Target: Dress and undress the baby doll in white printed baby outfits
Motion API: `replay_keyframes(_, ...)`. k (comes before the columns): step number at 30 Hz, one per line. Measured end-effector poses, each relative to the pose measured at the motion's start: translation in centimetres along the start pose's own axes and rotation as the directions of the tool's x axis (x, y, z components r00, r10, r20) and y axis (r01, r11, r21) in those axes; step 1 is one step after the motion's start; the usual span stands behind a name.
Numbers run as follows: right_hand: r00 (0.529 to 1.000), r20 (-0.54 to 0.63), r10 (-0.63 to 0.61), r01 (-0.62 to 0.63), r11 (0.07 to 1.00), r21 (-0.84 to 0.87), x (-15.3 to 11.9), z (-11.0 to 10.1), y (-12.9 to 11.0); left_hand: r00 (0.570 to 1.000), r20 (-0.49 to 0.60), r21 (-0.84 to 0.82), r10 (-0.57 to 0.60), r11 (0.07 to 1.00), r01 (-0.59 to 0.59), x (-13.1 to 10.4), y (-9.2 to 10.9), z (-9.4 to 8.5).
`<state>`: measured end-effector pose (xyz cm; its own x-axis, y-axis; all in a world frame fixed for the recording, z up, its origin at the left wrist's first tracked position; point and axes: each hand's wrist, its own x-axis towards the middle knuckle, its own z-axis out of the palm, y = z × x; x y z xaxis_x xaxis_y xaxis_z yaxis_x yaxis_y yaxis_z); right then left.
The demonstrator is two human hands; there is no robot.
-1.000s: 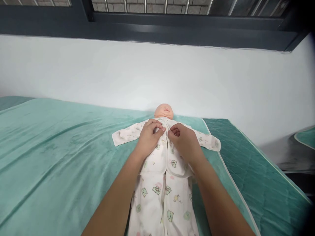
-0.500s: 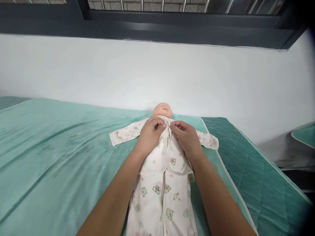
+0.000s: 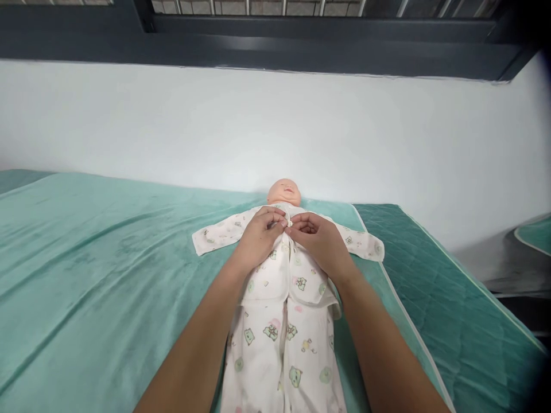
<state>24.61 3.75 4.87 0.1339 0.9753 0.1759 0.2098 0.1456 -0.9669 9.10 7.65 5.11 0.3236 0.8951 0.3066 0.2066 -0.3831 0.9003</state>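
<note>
A baby doll point(image 3: 284, 191) lies face up with its head by the wall. It wears a white patterned jacket point(image 3: 302, 282) with both sleeves spread, and matching trousers point(image 3: 271, 355). At the upper chest, my left hand point(image 3: 263, 235) pinches the left front edge of the jacket. Right beside it my right hand point(image 3: 318, 238) pinches the other front edge, the fingertips of both hands almost touching. Below the hands the two front edges lie close together down to the hem. The fingers hide part of the collar area.
A light green sheet point(image 3: 107, 275) spreads under the doll, with a darker quilted cover point(image 3: 447, 298) to the right. Behind stands a white wall point(image 3: 258, 126) below a dark window frame point(image 3: 301, 49) with bars.
My right hand has moved left, bringing its pinched jacket edge against the one at my left hand. My left hand has shifted only slightly.
</note>
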Motion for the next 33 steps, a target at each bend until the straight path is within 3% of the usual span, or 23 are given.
replay_keyframes(13,0.996,-0.034,-0.085,0.068,0.935,-0.348,-0.7,1.0,-0.9,0.993,0.006,-0.034,-0.115,0.993,0.115,-0.1,0.3,0.0)
replay_keyframes(19,0.999,0.029,-0.044,0.05,0.963,-0.266,-0.7,0.4,-1.1,0.994,-0.008,-0.03,-0.111,0.993,0.111,-0.3,0.4,0.0)
replay_keyframes(23,0.992,0.127,-0.005,0.03,0.981,-0.19,-0.8,-1.0,-1.5,0.995,-0.061,-0.011,-0.075,0.997,0.075,-0.7,0.4,0.0)
replay_keyframes(26,0.989,0.147,0.01,0.025,0.972,-0.235,-1.3,-2.3,-2.3,0.997,-0.074,0.016,-0.01,1.0,0.011,-0.9,0.4,-0.1)
replay_keyframes(29,0.988,0.148,0.033,0.029,0.915,-0.402,-2.5,-2.9,-3.5,0.992,-0.121,0.018,0.03,0.999,-0.028,-1.3,0.5,-0.2)
replay_keyframes(31,0.985,0.163,0.064,0.033,0.846,-0.532,-3.5,-2.5,-4.2,0.989,-0.147,-0.006,-0.003,1.0,0.002,-1.7,0.7,-0.4)
replay_keyframes(33,0.984,0.161,0.079,0.042,0.77,-0.636,-4.5,-1.7,-4.6,0.993,-0.105,-0.029,-0.046,0.999,0.044,-2.1,0.9,-0.8)
